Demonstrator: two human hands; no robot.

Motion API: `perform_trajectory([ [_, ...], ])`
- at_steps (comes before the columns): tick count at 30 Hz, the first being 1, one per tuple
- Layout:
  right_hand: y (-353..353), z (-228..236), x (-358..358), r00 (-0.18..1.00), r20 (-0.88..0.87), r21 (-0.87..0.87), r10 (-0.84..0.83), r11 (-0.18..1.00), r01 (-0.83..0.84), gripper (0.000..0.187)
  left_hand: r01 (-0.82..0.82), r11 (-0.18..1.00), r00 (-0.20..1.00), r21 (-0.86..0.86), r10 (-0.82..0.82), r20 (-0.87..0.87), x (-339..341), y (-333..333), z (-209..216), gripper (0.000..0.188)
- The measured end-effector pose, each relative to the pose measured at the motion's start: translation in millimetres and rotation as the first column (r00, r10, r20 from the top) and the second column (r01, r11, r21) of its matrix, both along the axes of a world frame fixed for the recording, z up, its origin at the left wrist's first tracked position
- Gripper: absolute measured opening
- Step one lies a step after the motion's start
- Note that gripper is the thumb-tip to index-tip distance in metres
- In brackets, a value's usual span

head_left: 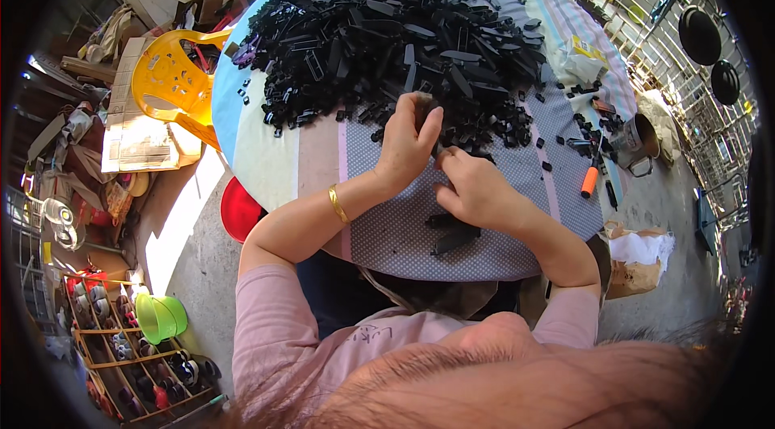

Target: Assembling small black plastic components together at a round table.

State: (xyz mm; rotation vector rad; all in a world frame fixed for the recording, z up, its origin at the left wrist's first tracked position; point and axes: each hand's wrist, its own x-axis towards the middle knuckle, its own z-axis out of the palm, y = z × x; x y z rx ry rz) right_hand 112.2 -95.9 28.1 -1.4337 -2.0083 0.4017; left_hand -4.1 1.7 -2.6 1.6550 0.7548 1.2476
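Left hand (409, 141) pinching a small black plastic piece (425, 103) at the near edge of the heap of black plastic parts (395, 25), long axis roughly upright. Right hand (476, 187) curling closed just beside, contents hidden. Round table (274, 154) bearing the heap; yellow chair (173, 78) standing left; metal mug (635, 142) and orange marker (590, 181) lying right.

desk (266, 154): round, in front of the person | pile of plastic parts (395, 25): on desk's far half | left hand (408, 142) and right hand (476, 187): side by side at pile's near edge | two parts (452, 231): on desk just under right hand | marker (590, 181), mug (634, 142): desk's right edge | chair (173, 78): left of desk | stool (238, 211): under desk's left edge
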Motion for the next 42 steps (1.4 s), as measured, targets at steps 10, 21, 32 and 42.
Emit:
perform_trajectory([
  [10, 28, 21, 112, 0.766, 0.457, -0.045, -0.452, 0.849, 0.527, 0.022, 0.630, 0.771, 0.579, 0.097, -0.382, -0.720, -11, -23, 21, 0.042],
  [21, 40, 2, 111, 0.821, 0.305, 0.008, -0.482, 0.864, 0.504, 0.020, 0.493, 0.749, 0.462, 0.442, 0.205, -0.863, -30, 13, 34, 0.025],
  [32, 41, 10, 101, 0.794, -0.518, -0.255, -0.318, 0.944, 0.212, 0.011, 0.302, 0.942, 0.895, 0.149, -0.226, -0.386, -24, 23, 38, 0.023],
  [42, 21, 12, 38, 0.767, -0.628, 0.007, -0.134, 0.984, 0.178, 0.016, 0.722, 0.367, 0.673, -0.587, -0.568, 0.473, -14, 12, 18, 0.034],
])
